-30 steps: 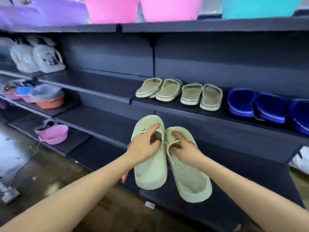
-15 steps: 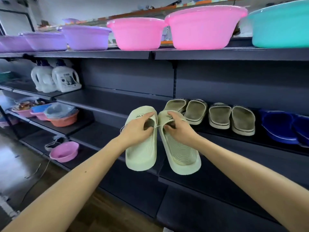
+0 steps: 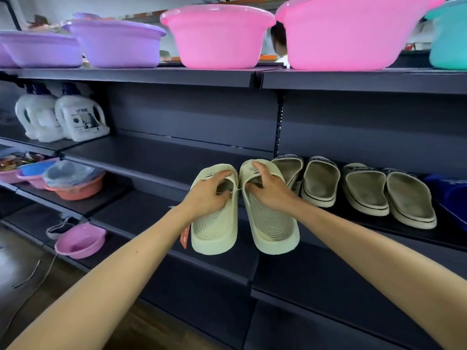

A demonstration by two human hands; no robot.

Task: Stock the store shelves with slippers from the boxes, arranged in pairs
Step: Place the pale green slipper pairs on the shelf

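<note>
The pale green pair comes up and in since half a second ago. The left slipper (image 3: 214, 231) and right slipper (image 3: 274, 229) now hang nearly parallel, where the right one was splayed out before. Their toes have reached the level of the shelf (image 3: 366, 227), just left of the slippers already stocked there.

The left hand (image 3: 202, 195) holds its slipper by the strap, thumb over the top and fingers tucked underneath. The right hand (image 3: 270, 190) has the same grip on the other. Whether the toes touch the shelf board is hard to say, as the hands cover that spot. The heels hang free in front of the shelf below.

Both slippers are thick, soft-looking foam with rounded edges and fine ridges curving across the footbeds. A thin string (image 3: 237, 189) ties them at the straps, and an orange tag (image 3: 185, 237) dangles by the left one.

Next along the shelf sit two olive pairs (image 3: 321, 184), flatter, with white soles edged by a dark stripe. Blue slippers (image 3: 452, 195) follow at the far right. The shelving is dark, matte metal.

The view has lifted too. Glossy pink basins (image 3: 217, 39) fill the top board, beside purple basins (image 3: 118, 44) and a teal basin (image 3: 449, 39). White detergent jugs (image 3: 80, 120) stand at left, with a small pink basin (image 3: 80, 239) lower down.
</note>
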